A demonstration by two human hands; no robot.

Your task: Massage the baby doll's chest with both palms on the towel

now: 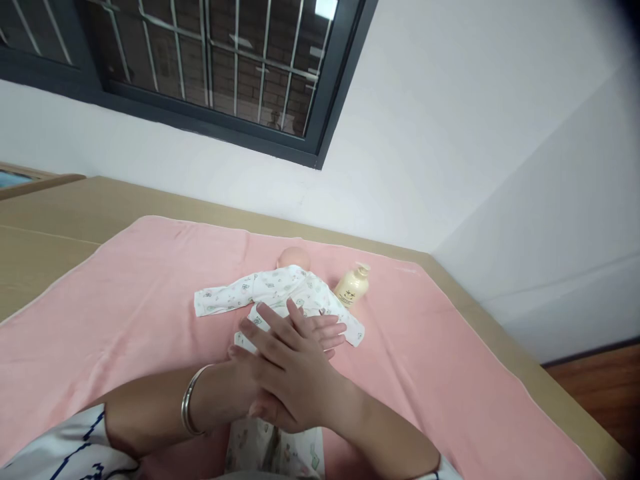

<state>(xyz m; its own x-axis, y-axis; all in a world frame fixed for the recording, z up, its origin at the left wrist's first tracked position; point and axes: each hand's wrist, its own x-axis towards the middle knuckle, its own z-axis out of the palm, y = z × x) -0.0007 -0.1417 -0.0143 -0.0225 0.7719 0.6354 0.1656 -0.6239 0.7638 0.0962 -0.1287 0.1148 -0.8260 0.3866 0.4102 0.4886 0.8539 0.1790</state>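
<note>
My right hand (pixel 303 377) lies across the top of my left hand (pixel 325 328), and the two touch. The right hand's fingers are stretched out and spread. The left hand's fingers point to the right, straight, and most of its palm is hidden. Nothing shows in either hand. Beneath them is a baby doll (pixel 294 257) on its back, in a white printed outfit (pixel 280 285) with long sleeves; my hands cover part of its body. A cream pump bottle (pixel 353 287) tilts beside the doll's sleeve on the right.
A pink blanket (pixel 150 287) with some creases covers the wooden surface (pixel 45 213). Behind it rise a white wall (pixel 400 133) and a dark-framed window (pixel 220 127) with bars. A silver bangle (pixel 187 403) circles my left wrist.
</note>
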